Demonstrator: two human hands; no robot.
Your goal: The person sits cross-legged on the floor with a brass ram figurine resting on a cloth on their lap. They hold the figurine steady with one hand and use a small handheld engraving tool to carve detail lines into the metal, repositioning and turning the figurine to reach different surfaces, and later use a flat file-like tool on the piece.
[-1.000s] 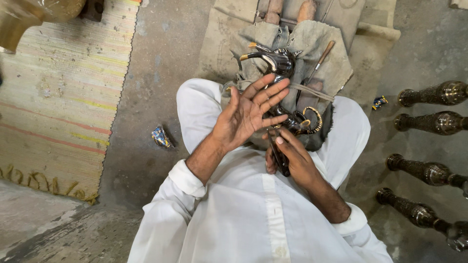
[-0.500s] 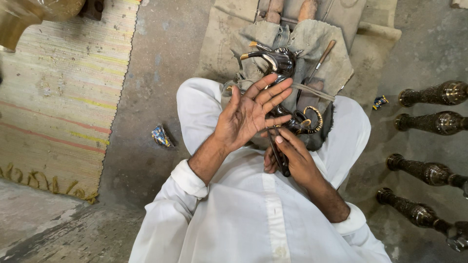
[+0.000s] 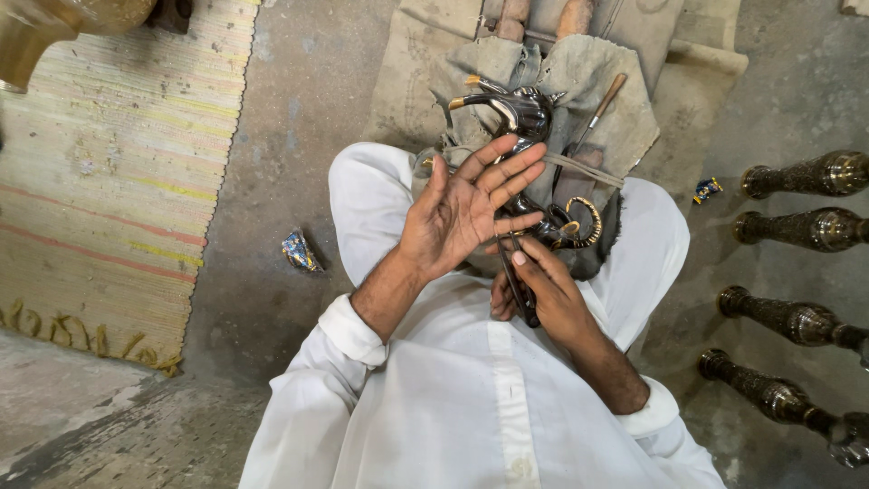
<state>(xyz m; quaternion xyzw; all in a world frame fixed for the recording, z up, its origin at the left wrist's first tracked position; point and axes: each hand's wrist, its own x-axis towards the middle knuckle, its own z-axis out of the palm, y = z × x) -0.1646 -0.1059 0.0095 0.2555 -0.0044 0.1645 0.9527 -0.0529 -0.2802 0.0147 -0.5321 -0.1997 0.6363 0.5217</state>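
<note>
A thin dark tool (image 3: 519,290) is being pinched between the thumb and fingers of the right hand (image 3: 543,294), just below the middle of the view, with its tip directed up at the dark metal animal figure (image 3: 525,172). The left hand (image 3: 466,208) is being held open, palm upward, fingers spread and laid against the figure's side. The figure, dark with brass-coloured horns and a curled brass tail, is being propped on a grey cloth (image 3: 597,91) over the lap, toward 12 o'clock from the hands. Loose white clothing (image 3: 471,398) is being worn, with the knees spread to either side.

A thin brush with a wooden handle (image 3: 597,113) is being rested on the cloth at 1 o'clock. A rough, stained concrete floor (image 3: 299,109) is being sat on. A small crumpled blue wrapper (image 3: 299,251) is lying on it at 9 o'clock, and another blue scrap (image 3: 707,189) at 2 o'clock. Four dark engraved metal vases (image 3: 797,226) are laid on their sides along the right edge, from 2 to 4 o'clock. A striped woven mat (image 3: 118,181) is spread over the floor at far left, from 9 to 11 o'clock.
</note>
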